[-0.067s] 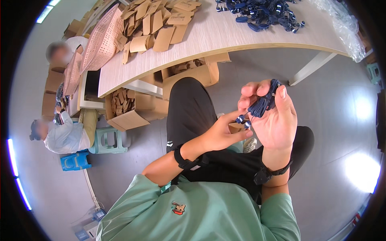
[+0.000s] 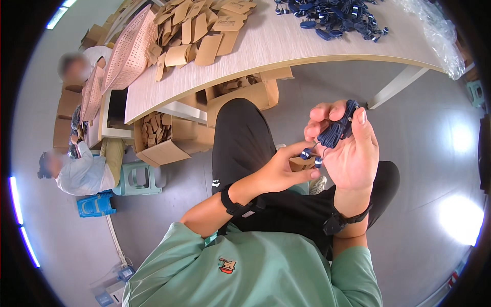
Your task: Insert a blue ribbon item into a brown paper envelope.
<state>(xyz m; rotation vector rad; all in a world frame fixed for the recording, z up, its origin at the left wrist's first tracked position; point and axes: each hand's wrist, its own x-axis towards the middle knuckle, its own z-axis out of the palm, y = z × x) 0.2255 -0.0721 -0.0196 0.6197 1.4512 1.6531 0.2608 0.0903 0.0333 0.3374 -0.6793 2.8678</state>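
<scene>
A bundle of dark blue wired earphones (image 2: 333,132) is pinched between the thumb and fingers of my right hand (image 2: 353,153), palm turned up. Its cable is wound into a compact coil. Two earbuds (image 2: 311,156) dangle from short ends beside the palm. My left hand (image 2: 282,171) is close by on the left, thumb and forefinger apart, with the earbuds near their tips. Between that thumb and forefinger shows a tan patch; I cannot tell whether it is cardboard or something behind. On the table lies a heap of similar dark blue earphones (image 2: 340,18).
Brown cardboard sleeves (image 2: 207,48) are piled on the wooden table (image 2: 255,56), beside pink baskets (image 2: 130,56). Open cartons (image 2: 176,135) stand underneath. Clear plastic wrap (image 2: 445,46) hangs at the right end. Another person (image 2: 84,171) sits at left near a green stool (image 2: 135,179).
The coiled earphones and my right fingers have shifted slightly to the right. The two earbuds hang a little farther from my left fingertips.
</scene>
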